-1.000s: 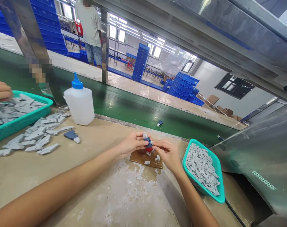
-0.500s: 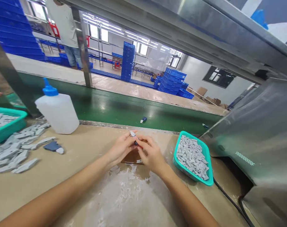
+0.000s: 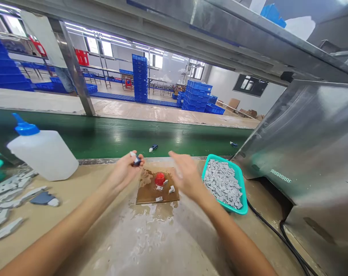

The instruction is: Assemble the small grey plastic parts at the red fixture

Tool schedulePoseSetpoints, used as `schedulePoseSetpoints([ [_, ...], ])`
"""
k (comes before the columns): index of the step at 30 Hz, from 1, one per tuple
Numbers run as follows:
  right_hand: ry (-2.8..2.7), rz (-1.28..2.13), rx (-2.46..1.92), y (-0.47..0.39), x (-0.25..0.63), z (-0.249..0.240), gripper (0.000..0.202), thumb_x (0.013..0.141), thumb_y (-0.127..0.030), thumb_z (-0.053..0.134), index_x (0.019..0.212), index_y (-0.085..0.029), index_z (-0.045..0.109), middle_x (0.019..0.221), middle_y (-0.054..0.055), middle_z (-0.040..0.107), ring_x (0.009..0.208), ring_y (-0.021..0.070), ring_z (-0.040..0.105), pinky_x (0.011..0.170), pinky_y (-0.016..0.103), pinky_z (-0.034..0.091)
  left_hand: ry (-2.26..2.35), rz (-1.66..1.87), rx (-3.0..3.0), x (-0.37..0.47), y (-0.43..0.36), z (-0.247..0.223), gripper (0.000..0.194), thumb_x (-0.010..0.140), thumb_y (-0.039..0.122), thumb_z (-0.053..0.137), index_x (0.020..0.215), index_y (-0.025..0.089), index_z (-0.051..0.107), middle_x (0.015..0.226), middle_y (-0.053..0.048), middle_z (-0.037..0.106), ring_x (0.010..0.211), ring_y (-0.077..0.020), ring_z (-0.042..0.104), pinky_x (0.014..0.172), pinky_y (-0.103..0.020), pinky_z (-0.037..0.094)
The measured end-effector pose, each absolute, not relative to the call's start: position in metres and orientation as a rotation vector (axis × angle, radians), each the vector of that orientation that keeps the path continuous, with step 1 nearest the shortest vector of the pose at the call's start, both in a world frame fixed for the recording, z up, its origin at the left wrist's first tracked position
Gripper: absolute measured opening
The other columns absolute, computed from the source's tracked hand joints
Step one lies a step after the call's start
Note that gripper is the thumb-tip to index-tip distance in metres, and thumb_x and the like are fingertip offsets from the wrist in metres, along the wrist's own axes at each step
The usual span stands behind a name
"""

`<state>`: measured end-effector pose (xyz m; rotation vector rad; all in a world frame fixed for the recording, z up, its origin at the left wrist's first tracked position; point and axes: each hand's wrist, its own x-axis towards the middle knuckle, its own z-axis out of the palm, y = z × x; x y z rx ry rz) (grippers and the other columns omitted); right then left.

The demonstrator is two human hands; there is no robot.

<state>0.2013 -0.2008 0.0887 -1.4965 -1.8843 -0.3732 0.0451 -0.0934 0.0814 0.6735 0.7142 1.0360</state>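
Observation:
My left hand point(image 3: 127, 168) is closed on a small dark blue plastic part point(image 3: 136, 161) with a pale grey tip, above the left edge of a wet brown board point(image 3: 146, 194). On the board stand a round red object point(image 3: 159, 178) and several small grey pieces point(image 3: 172, 189). To the right of the board hovers my right hand point(image 3: 188, 174), blurred, its fingers stretched out and apart with nothing visible in them. Beside it is a teal basket point(image 3: 244, 191) full of small grey pieces point(image 3: 222, 184).
A white bottle with a blue nozzle point(image 3: 44, 153) stands left, near loose grey parts point(image 3: 7, 191) and another blue part point(image 3: 44, 199). Behind runs a green conveyor belt point(image 3: 128, 140) carrying a blue part point(image 3: 153, 148). A metal housing point(image 3: 311, 153) bounds the right, a shelf overhead.
My hands have come apart: the left keeps the blue part, the right has let go and moved right. The board and red object are uncovered. My view has turned right.

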Motion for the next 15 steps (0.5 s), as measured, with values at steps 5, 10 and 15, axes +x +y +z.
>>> schedulePoseSetpoints([
  [5,-1.786,-0.339,-2.166,-0.224,0.301,0.089,0.037,0.069,0.002,0.038,0.088,-0.014,0.065,0.086,0.01,0.063,0.085,0.0217,0.055,0.078,0.034,0.041,1.174,1.185,1.124,0.019,-0.018,0.064,0.038,0.071,0.006,0.037,0.105,0.021,0.042,0.063,0.002,0.049,0.051,-0.0088,0.048,0.054,-0.021,0.039],
  [10,-1.817,-0.164,-2.403,-0.236,0.337,0.063,0.042,0.065,0.007,0.036,0.087,-0.011,0.067,0.088,0.013,0.064,0.087,0.0228,0.056,0.077,0.03,0.04,1.566,0.736,2.045,0.005,0.022,0.049,0.062,0.062,0.007,0.046,0.123,0.01,0.038,0.094,-0.018,0.06,0.095,-0.0315,0.052,0.082,-0.042,0.035],
  [15,-1.728,-0.151,-2.34,-0.236,0.335,0.061,0.033,0.068,0.001,0.038,0.081,-0.011,0.066,0.085,0.011,0.065,0.083,0.021,0.057,0.074,0.029,0.041,1.627,0.471,2.611,0.041,0.02,0.037,0.059,0.072,0.011,0.039,0.13,0.011,0.03,0.135,-0.024,0.024,0.124,-0.0416,0.016,0.092,-0.057,0.015],
])
